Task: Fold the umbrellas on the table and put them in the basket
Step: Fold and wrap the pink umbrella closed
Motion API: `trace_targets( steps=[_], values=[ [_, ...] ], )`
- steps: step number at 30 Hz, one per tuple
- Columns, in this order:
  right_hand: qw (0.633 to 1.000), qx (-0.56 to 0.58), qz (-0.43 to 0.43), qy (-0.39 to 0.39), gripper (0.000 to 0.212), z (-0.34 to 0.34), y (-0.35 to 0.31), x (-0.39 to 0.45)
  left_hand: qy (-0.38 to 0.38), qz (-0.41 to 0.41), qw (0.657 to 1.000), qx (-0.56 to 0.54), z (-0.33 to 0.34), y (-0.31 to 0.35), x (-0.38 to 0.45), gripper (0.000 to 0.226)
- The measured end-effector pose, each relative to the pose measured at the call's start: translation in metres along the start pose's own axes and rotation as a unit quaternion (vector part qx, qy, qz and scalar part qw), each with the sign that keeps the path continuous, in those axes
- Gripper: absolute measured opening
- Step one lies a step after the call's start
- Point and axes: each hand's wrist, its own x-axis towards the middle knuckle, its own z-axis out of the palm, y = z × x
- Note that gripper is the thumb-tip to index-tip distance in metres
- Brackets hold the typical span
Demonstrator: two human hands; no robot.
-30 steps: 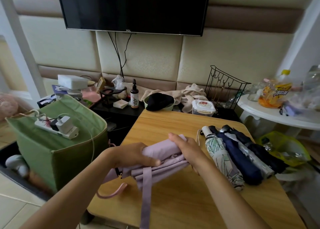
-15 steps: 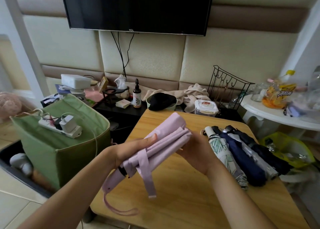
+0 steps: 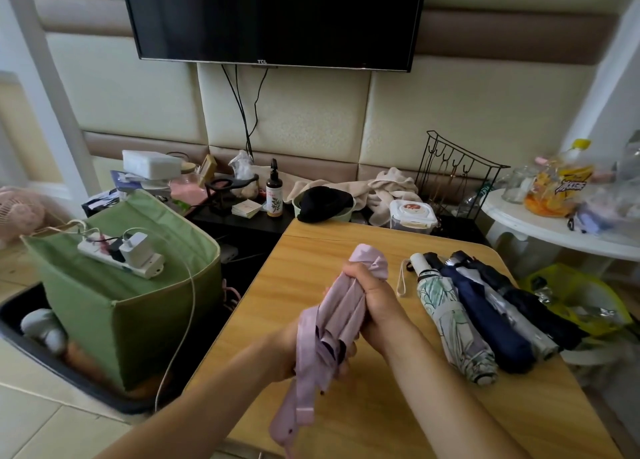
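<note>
Above the wooden table point(image 3: 363, 406) I hold a lilac folding umbrella point(image 3: 341, 302), nearly upright with its tip pointing away. My right hand point(image 3: 375, 302) grips its upper canopy, fingers wrapped round the fabric. My left hand point(image 3: 301, 351) grips the lower part near the handle, mostly hidden behind the cloth; the closing strap point(image 3: 304, 389) dangles below. Several collapsed umbrellas lie side by side on the table's right: a leaf-print one point(image 3: 450, 323), a navy one point(image 3: 485, 316), a silver one point(image 3: 512, 313) and a black one point(image 3: 533, 306). The green fabric basket point(image 3: 114, 306) stands left of the table.
A white power strip point(image 3: 121, 254) with chargers lies across the basket's top, its cable hanging down. Behind the table a low black shelf carries a bottle point(image 3: 274, 195), towels and a lidded box point(image 3: 412, 216). A white round side table point(image 3: 561, 226) stands at right, a yellow bag point(image 3: 581, 299) below it.
The lilac umbrella has swung from lying across my hands to nearly upright. My right hand moved onto the upper canopy and closed round it; the fabric is bunched tighter.
</note>
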Motion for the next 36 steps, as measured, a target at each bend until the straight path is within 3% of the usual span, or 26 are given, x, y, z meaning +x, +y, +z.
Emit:
trace_targets(
  steps=[1, 2, 4, 6, 11, 14, 19, 23, 26, 30, 34, 36],
  values=[
    [1.000, -0.004, 0.007, 0.017, 0.047, -0.001, 0.000, 0.002, 0.020, 0.026, 0.998, 0.053, 0.002, -0.002, 0.001, 0.041],
    [0.999, -0.010, 0.009, 0.037, 0.036, -0.002, 0.000, 0.003, -0.008, 0.021, 0.996, 0.088, -0.001, -0.002, 0.005, 0.050],
    [0.996, -0.037, 0.009, 0.085, 0.016, -0.005, -0.001, 0.006, -0.101, -0.067, 0.986, 0.119, -0.015, 0.004, 0.013, 0.079],
    [0.991, -0.065, 0.013, 0.115, 0.011, -0.009, -0.002, 0.006, -0.108, -0.090, 0.976, 0.167, -0.031, 0.019, 0.015, 0.091],
    [0.985, -0.110, 0.002, 0.133, 0.012, -0.018, -0.009, 0.008, -0.123, -0.035, 0.958, 0.256, -0.041, 0.033, 0.007, 0.030],
    [0.988, -0.119, -0.026, 0.099, 0.016, -0.020, -0.015, 0.004, -0.127, -0.035, 0.961, 0.242, -0.044, 0.030, 0.008, 0.014],
    [0.999, -0.024, 0.005, -0.042, 0.019, -0.022, -0.020, -0.002, -0.095, -0.052, 0.961, 0.256, -0.039, 0.027, 0.011, 0.032],
    [0.987, 0.048, -0.005, -0.155, 0.033, -0.025, -0.021, -0.005, -0.100, 0.016, 0.965, 0.243, -0.038, 0.034, 0.010, 0.023],
    [0.981, 0.090, -0.038, -0.167, 0.036, -0.026, -0.021, -0.006, -0.134, 0.065, 0.950, 0.276, -0.035, 0.036, 0.006, 0.032],
    [0.975, 0.110, -0.063, -0.183, 0.037, -0.025, -0.021, -0.007, -0.124, 0.073, 0.949, 0.281, -0.031, 0.030, 0.010, 0.039],
    [0.980, 0.091, -0.060, -0.166, 0.035, -0.023, -0.021, -0.005, -0.093, 0.103, 0.944, 0.299, -0.032, 0.029, 0.014, 0.026],
    [0.984, 0.080, -0.053, -0.152, 0.024, -0.021, -0.018, -0.004, -0.092, 0.111, 0.937, 0.317, -0.033, 0.028, 0.014, 0.026]
  ],
)
